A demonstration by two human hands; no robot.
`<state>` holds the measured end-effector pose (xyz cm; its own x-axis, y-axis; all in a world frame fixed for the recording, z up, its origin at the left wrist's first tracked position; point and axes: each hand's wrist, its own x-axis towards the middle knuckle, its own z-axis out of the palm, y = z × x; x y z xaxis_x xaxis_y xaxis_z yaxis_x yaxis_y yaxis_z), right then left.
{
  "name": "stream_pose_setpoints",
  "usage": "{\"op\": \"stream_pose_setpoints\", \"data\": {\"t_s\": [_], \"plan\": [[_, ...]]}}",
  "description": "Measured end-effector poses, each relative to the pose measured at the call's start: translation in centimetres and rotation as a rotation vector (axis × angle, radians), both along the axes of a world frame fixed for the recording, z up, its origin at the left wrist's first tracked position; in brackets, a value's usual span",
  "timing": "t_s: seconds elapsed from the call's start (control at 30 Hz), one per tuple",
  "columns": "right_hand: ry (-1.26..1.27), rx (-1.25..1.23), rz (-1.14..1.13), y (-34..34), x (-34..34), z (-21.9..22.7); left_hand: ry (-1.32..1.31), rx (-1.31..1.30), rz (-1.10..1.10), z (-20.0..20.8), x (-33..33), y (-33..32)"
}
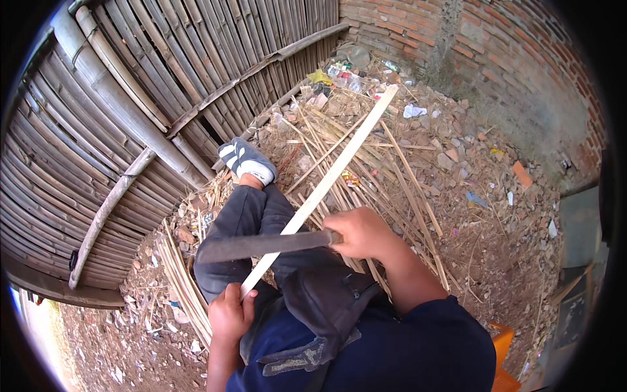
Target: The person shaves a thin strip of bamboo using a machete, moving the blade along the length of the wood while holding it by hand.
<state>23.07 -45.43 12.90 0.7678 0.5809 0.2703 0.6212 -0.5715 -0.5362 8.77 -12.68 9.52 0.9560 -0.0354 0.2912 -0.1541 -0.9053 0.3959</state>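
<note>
Littered ground point(496, 261) underneath: left grip point(230, 312) holds pale strip point(338, 163), right grip point(362, 232) holds knife point(268, 246); keep strokes shallow and steady

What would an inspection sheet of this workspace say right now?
Surface: bare earth, uneven and strewn with debris.
Job's things: long pale strip; broad-bladed knife crossing in front of it, contact unclear.
Clutter: loose slats ahead, slat bundle at left, plastic litter at the far corner, brick fragment at right.
Hands: left hand closed on the strip's near end; right hand closed on the knife's handle.
Cables: nothing seen.
Surroundings: slatted wall at left, brick wall ahead, orange object at lower right, partly hidden.
</note>
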Motion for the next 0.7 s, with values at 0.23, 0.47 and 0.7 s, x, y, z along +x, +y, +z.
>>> {"op": "stream_pose_setpoints", "data": {"t_s": [0.23,0.47,0.7], "plan": [[0.057,0.182,-0.318,-3.1,2.3,-0.1,0.042,-0.018,-0.007,-0.6,-1.3,1.3],[0.093,-0.007,0.016,-0.5,-0.2,-0.3,0.022,-0.004,-0.069,-0.4,0.5,-0.7],[0.178,0.222,-0.298,-4.2,2.0,-0.9,0.013,-0.013,-0.019,-0.4,-0.4,0.7]]}}
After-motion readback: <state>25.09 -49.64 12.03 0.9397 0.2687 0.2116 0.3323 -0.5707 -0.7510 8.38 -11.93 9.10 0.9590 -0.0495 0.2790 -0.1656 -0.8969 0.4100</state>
